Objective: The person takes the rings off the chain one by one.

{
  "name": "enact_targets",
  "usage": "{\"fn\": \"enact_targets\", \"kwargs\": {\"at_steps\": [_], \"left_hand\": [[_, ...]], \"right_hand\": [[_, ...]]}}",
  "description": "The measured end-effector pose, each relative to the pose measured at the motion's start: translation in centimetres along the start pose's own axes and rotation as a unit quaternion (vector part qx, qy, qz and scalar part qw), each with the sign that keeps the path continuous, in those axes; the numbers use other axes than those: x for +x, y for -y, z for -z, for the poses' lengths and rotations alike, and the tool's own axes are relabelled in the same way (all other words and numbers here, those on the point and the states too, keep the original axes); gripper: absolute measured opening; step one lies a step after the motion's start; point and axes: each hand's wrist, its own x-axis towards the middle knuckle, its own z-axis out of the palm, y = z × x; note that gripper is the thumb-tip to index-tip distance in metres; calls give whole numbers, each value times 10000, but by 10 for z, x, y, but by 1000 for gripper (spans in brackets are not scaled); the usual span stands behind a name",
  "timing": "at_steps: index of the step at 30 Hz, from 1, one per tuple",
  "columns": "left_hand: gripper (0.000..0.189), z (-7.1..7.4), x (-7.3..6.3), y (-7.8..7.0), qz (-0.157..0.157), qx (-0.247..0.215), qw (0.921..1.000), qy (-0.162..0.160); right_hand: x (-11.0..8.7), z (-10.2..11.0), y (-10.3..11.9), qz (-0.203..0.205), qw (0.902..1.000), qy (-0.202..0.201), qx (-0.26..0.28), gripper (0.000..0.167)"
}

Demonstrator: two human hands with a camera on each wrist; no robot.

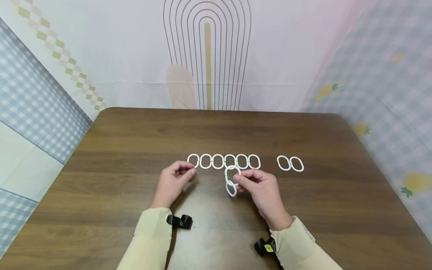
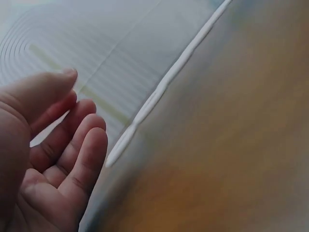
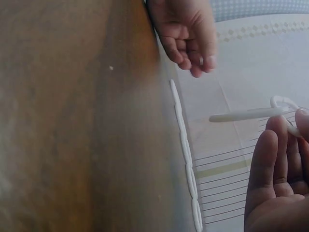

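Observation:
My right hand (image 1: 261, 191) pinches a white oval plastic link (image 1: 226, 175) between thumb and fingers, over the table in front of the row. A second link (image 1: 227, 190) hangs hooked through it; in the right wrist view this hanging link (image 3: 241, 115) appears edge-on. Beyond the hands lies a row of several white links (image 1: 212, 161), side by side on the table. My left hand (image 1: 172, 183) is near the row's left end. Its fingers are loosely bent and hold nothing, as the left wrist view shows, with the row (image 2: 159, 92) beyond the fingertips.
Two more white links (image 1: 290, 164) lie together to the right of the row. All rest on a brown wooden table (image 1: 101, 180). A patterned cloth (image 1: 280, 45) hangs behind the far edge, and checked cloths stand at both sides.

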Motion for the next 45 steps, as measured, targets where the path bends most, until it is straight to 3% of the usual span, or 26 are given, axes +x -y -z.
{"fn": "enact_targets", "kwargs": {"at_steps": [4, 9, 14, 24, 33, 45], "left_hand": [[15, -15, -18, -9, -381, 135, 9987, 304], [25, -32, -34, -22, -1225, 590, 9884, 679], [25, -43, -41, -29, -1746, 748, 9795, 679], [10, -47, -41, -33, -2217, 1163, 9672, 419], [9, -46, -42, -36, -2195, 1362, 9656, 306], [10, -45, -42, -37, -2549, 1400, 9566, 179]], "right_hand": [[-2, -5, -5, -74, 9998, 79, 139, 19], [-4, -11, -8, -94, 9995, 199, 231, 18], [-6, -14, -7, -121, 9985, 262, 470, 18], [-6, -12, -5, -99, 9992, 25, 395, 17], [-3, -8, -5, -364, 9991, -195, -7, 18], [-2, 1, -4, -701, 9970, -324, -17, 18]]}}
